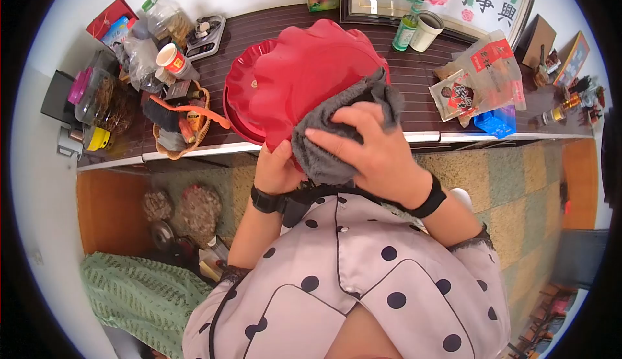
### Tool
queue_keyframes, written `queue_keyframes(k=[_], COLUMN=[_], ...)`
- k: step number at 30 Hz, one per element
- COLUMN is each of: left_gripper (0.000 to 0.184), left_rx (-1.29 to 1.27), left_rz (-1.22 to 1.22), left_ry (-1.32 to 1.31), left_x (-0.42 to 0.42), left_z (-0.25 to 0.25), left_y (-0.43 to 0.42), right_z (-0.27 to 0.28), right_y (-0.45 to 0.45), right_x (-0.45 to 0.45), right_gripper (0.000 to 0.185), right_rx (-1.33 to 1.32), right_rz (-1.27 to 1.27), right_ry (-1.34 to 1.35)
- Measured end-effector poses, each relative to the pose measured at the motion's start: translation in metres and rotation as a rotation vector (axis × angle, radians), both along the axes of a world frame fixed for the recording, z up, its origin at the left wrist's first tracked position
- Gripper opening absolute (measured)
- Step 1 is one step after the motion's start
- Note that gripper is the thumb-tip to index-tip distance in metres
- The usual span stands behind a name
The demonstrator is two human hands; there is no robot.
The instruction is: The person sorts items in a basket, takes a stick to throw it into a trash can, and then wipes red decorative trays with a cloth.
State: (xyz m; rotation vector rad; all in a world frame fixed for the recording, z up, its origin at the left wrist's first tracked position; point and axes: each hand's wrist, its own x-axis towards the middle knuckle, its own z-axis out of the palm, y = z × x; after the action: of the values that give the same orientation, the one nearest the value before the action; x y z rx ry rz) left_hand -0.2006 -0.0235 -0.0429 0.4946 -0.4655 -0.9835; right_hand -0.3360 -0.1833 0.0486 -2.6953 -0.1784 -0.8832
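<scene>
A shiny red plastic tray (330,54) with a scalloped, wavy rim is held tilted above the front edge of the dark counter. My left hand (278,168) grips its near left edge, with the thumb on top and the other fingers mostly hidden. Against the near right side of the tray lies a dark grey cloth (317,155), bunched up. My right hand (382,158) is on this cloth, its fingers curled over it and pressing it to the red surface. The cloth hides part of the tray.
On the dark striped counter (259,28), a wicker basket (170,150) with an orange-handled brush stands left, near jars and a kitchen scale (206,36). A green bottle (406,30), a white cup (427,32), food bags (483,80) and a blue box (496,123) are to the right.
</scene>
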Motion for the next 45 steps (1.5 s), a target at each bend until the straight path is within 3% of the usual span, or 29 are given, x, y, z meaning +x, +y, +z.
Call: queue_keyframes(k=[2,4,8,10,13,16,18,22,25,29,31,34,35,37,38,40,42,43,45], left_gripper=[0.05,0.047,0.042,0.041,0.042,0.042,0.04,0.034,0.032,0.03,0.026,0.022,0.021,0.021,0.021,0.023,0.019,0.028,0.028], left_rx=[0.008,-0.047,-0.023,-0.022,-0.035,0.052,0.027,0.02,0.171,0.333,0.291,0.316,0.298,0.324,0.349,0.419,0.419,0.434,0.421], left_rz=[0.101,0.04,0.051,0.039,0.013,-0.066,0.014,0.015,0.062,0.015,0.035,0.025,0.155,0.098,0.043,-0.029,0.121,0.091,0.09], left_ry=[-0.073,-0.053,-0.147,-0.142,-0.134,-0.12,-0.197,-0.235,-0.394,-0.486,-0.639,-0.513,-0.589,-0.684,-0.781,-0.722,-0.996,-1.007,-0.956], left_x=[-0.008,-0.01,-0.012,-0.01,-0.004,0.005,0.003,-0.005,-0.004,0.002,-0.004,-0.013,-0.019,-0.014,-0.013,-0.016,-0.021,-0.022,-0.02], left_z=[0.004,0.006,0.005,0.004,0.009,0.01,0.005,0.017,0.008,0.019,0.033,0.041,0.048,0.048,0.048,0.049,0.059,0.062,0.061], left_y=[-0.001,-0.001,0.001,0.002,0.003,0.006,0.003,0.003,0.006,0.011,0.005,0.003,0.001,0.001,0.002,0.004,0.003,0.004,0.005], right_z=[0.002,0.0,0.002,0.008,0.009,0.006,0.011,0.013,0.014,0.028,0.036,0.035,0.038,0.042,0.04,0.036,0.036,0.037,0.035], right_y=[-0.01,-0.032,-0.037,-0.021,0.007,0.011,-0.004,-0.045,-0.06,-0.047,-0.026,0.007,0.006,0.004,-0.004,-0.028,-0.031,-0.032,-0.019], right_x=[0.002,0.014,0.021,0.019,0.013,0.007,0.009,0.02,0.022,0.024,0.019,0.008,0.008,0.007,0.011,0.02,0.017,0.016,0.01], right_gripper=[0.071,0.064,0.065,0.064,0.058,0.064,0.064,0.059,0.059,0.058,0.059,0.061,0.061,0.062,0.062,0.06,0.059,0.058,0.058], right_rx=[0.027,0.16,0.282,0.228,0.068,0.043,0.085,0.195,0.301,0.219,0.023,-0.053,-0.055,-0.057,-0.056,0.011,0.003,-0.003,-0.026], right_rz=[0.01,-0.266,-0.333,-0.267,0.039,0.131,0.151,-0.263,-0.316,-0.238,-0.174,0.005,0.005,0.018,0.02,-0.201,-0.229,-0.257,-0.231], right_ry=[0.009,-0.09,-0.098,-0.106,-0.101,-0.107,-0.074,-0.144,-0.11,-0.157,-0.107,-0.093,-0.091,-0.102,-0.098,-0.161,-0.161,-0.156,-0.154])
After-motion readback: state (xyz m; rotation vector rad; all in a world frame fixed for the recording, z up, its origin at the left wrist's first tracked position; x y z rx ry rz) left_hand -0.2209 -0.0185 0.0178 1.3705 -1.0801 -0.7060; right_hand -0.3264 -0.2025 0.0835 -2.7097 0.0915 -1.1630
